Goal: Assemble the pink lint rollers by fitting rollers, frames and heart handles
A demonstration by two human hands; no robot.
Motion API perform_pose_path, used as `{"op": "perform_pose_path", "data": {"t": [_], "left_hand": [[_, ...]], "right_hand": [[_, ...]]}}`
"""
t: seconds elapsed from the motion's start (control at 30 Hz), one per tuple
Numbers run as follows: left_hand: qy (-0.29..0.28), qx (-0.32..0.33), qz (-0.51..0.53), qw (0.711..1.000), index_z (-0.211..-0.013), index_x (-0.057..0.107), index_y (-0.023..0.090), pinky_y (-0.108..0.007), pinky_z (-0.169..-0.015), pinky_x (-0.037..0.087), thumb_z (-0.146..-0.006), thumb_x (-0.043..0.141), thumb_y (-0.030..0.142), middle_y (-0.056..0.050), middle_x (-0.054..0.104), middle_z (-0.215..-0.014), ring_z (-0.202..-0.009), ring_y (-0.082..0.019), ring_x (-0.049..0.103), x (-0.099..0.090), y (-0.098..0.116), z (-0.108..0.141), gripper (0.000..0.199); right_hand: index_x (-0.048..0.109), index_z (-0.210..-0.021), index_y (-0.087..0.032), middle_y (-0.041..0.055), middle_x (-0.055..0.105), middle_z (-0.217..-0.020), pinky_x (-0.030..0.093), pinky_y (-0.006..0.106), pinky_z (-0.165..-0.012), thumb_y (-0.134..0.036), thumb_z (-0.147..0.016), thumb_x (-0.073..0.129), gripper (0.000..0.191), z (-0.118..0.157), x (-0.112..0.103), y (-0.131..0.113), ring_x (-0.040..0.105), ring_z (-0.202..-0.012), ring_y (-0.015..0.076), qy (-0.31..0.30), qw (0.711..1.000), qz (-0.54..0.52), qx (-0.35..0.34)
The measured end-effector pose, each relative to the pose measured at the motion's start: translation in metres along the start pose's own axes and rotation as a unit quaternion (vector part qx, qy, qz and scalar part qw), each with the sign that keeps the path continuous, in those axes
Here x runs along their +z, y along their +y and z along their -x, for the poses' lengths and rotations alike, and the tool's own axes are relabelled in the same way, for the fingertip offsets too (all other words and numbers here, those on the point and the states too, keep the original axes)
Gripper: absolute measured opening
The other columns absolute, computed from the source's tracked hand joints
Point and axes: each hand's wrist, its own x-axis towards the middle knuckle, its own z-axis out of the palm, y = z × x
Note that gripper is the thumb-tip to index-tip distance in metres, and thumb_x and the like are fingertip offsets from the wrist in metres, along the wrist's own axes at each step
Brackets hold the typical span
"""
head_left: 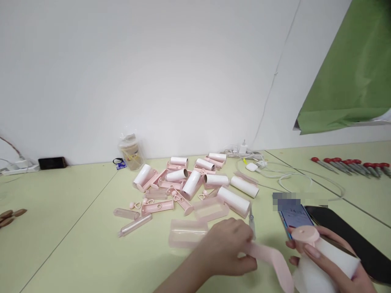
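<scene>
My left hand is closed around one end of a bent, strip-like pink plastic piece. To its right, my right hand wraps round a white lint roll with a round pink end piece. How the pink strip and the roll relate below is cut off by the lower edge. Beside my left wrist lies a clear pinkish cover. Beyond it are several white lint rolls, pink roller frames and small heart-shaped rings.
A lit phone and a black flat object lie near my right hand. White cables trail at the back. Red-topped tools are far right, a bagged cup by the wall, brown pieces far left.
</scene>
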Motion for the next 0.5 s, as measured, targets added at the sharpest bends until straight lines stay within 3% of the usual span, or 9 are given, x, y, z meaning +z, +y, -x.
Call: {"op": "perform_pose_path", "data": {"t": [0.03, 0.07, 0.1, 0.17, 0.2, 0.23, 0.4, 0.5], "left_hand": [[0.044, -0.091, 0.124, 0.987, -0.084, 0.047, 0.019, -0.027, -0.060, 0.041, -0.067, 0.057, 0.023, -0.001, 0.056, -0.076, -0.068, -0.016, 0.053, -0.007, 0.002, 0.006, 0.020], [0.096, -0.179, 0.249, 0.947, -0.086, 0.045, 0.020, -0.026, -0.058, 0.042, -0.068, 0.053, 0.023, 0.000, 0.054, -0.074, -0.065, -0.015, 0.053, -0.015, 0.002, 0.011, 0.020], [0.147, -0.247, 0.359, 0.888, -0.087, 0.043, 0.021, -0.024, -0.055, 0.042, -0.071, 0.048, 0.022, 0.002, 0.052, -0.072, -0.061, -0.013, 0.052, -0.022, 0.001, 0.014, 0.018], [0.216, -0.301, 0.514, 0.774, -0.088, 0.042, 0.021, -0.021, -0.047, 0.038, -0.073, 0.043, 0.020, 0.005, 0.048, -0.068, -0.050, -0.008, 0.046, -0.035, -0.004, 0.019, 0.015], [0.230, -0.301, 0.556, 0.740, -0.087, 0.042, 0.021, -0.019, -0.044, 0.036, -0.074, 0.045, 0.022, 0.006, 0.047, -0.065, -0.046, -0.007, 0.043, -0.041, -0.006, 0.020, 0.014], [0.236, -0.295, 0.575, 0.726, -0.086, 0.042, 0.021, -0.019, -0.043, 0.036, -0.074, 0.051, 0.024, 0.007, 0.047, -0.064, -0.045, -0.006, 0.042, -0.045, -0.009, 0.021, 0.016], [0.217, -0.330, 0.550, 0.736, -0.080, 0.051, 0.018, -0.017, -0.037, 0.036, -0.065, 0.071, 0.044, 0.008, 0.046, -0.051, -0.039, -0.006, 0.040, -0.050, -0.015, 0.023, 0.036], [0.206, -0.338, 0.564, 0.724, -0.073, 0.055, 0.014, -0.018, -0.042, 0.040, -0.068, 0.069, 0.047, 0.004, 0.052, -0.051, -0.040, -0.006, 0.046, -0.050, -0.013, 0.026, 0.036]], "right_hand": [[0.056, -0.093, -0.027, 0.0052, 0.067, -0.085, 0.054, 0.028, -0.044, -0.035, -0.045, 0.083, 0.055, 0.001, 0.008, -0.003, 0.064, -0.064, 0.0239, -0.011, 1.000, -0.003, 0.010], [0.055, -0.093, -0.026, 0.0045, 0.067, -0.082, 0.052, 0.027, -0.043, -0.036, -0.045, 0.082, 0.055, 0.002, 0.018, -0.006, 0.064, -0.062, 0.0229, -0.034, 0.999, 0.001, 0.018], [0.054, -0.094, -0.026, 0.0033, 0.067, -0.077, 0.051, 0.027, -0.043, -0.037, -0.047, 0.081, 0.055, 0.004, 0.028, -0.008, 0.062, -0.058, 0.0211, -0.064, 0.998, 0.012, 0.025], [0.053, -0.094, -0.026, 0.0003, 0.065, -0.069, 0.048, 0.027, -0.044, -0.038, -0.053, 0.078, 0.050, 0.006, 0.052, -0.011, 0.059, -0.051, 0.0178, -0.143, 0.988, 0.044, 0.028], [0.054, -0.094, -0.026, -0.0008, 0.064, -0.068, 0.047, 0.027, -0.044, -0.038, -0.055, 0.077, 0.047, 0.007, 0.064, -0.011, 0.057, -0.049, 0.0165, -0.187, 0.980, 0.062, 0.020], [0.055, -0.091, -0.025, -0.0016, 0.063, -0.069, 0.046, 0.027, -0.045, -0.037, -0.056, 0.076, 0.043, 0.007, 0.076, -0.011, 0.055, -0.048, 0.0156, -0.228, 0.971, 0.077, 0.006], [0.059, -0.085, -0.023, -0.0007, 0.061, -0.084, 0.048, 0.027, -0.049, -0.031, -0.060, 0.072, 0.030, 0.001, 0.120, -0.011, 0.055, -0.057, 0.0150, -0.394, 0.909, 0.128, -0.043], [0.058, -0.094, -0.025, -0.0002, 0.060, -0.092, 0.049, 0.028, -0.052, -0.029, -0.062, 0.072, 0.036, -0.004, 0.127, -0.008, 0.058, -0.057, 0.0150, -0.420, 0.890, 0.173, -0.031]]}}
